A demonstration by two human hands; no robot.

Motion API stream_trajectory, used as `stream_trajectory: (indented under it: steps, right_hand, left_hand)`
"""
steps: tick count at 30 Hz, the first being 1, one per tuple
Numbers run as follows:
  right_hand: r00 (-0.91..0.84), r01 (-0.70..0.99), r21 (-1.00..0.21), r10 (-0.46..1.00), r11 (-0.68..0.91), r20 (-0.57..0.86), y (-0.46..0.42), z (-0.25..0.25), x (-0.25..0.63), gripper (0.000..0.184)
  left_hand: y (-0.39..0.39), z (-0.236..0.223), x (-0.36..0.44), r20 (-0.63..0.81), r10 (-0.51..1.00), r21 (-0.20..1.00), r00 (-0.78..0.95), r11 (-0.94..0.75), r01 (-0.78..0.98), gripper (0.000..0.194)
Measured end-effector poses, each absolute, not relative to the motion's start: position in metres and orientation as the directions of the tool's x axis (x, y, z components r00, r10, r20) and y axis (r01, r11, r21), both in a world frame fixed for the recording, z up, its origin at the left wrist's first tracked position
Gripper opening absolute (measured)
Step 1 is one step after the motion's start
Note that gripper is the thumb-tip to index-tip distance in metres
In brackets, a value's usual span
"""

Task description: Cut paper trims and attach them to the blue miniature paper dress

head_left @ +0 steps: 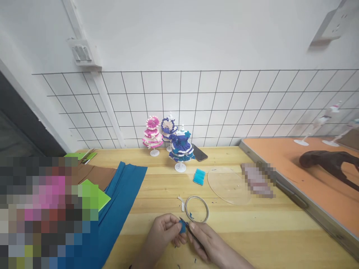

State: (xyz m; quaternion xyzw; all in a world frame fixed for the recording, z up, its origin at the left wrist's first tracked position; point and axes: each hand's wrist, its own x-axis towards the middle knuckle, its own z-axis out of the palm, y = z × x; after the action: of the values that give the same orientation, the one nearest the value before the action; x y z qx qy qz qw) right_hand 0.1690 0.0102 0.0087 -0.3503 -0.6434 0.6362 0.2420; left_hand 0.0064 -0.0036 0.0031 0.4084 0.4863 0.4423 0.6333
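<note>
Near the front edge of the table, my left hand (166, 231) pinches a small blue piece (182, 226) between thumb and fingers. It looks like paper or cloth. My right hand (206, 243) grips slim black scissors (193, 237), whose pointed tip lies against the blue piece. The handle is mostly hidden in the palm. Just beyond the hands lies a roll of narrow tape (208, 211), a ring with a blue scrap (191, 215) inside it. A curled white strip (183, 206) lies beside the ring. Farther back is a turquoise folded pad (199, 176).
Decorated dress-like figures stand at the back, one pink (153, 136), one blue (182, 148), another behind. A phone (199, 153) lies there. Blue sheets (123, 198) cover the left side. A clear disc (224, 186) lies right. An orange board (280, 157) borders the table.
</note>
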Motion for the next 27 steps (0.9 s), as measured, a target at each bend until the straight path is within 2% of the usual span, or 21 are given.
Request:
stream_trajectory:
  steps: [27]
  right_hand:
    - [-0.635,0.157,-0.987,0.762,-0.036,-0.129,0.009,0.015,0.169,0.047]
  left_hand:
    - [-0.003,0.003,0.004,-0.23,0.967,0.962,0.11,0.243,-0.126,0.027]
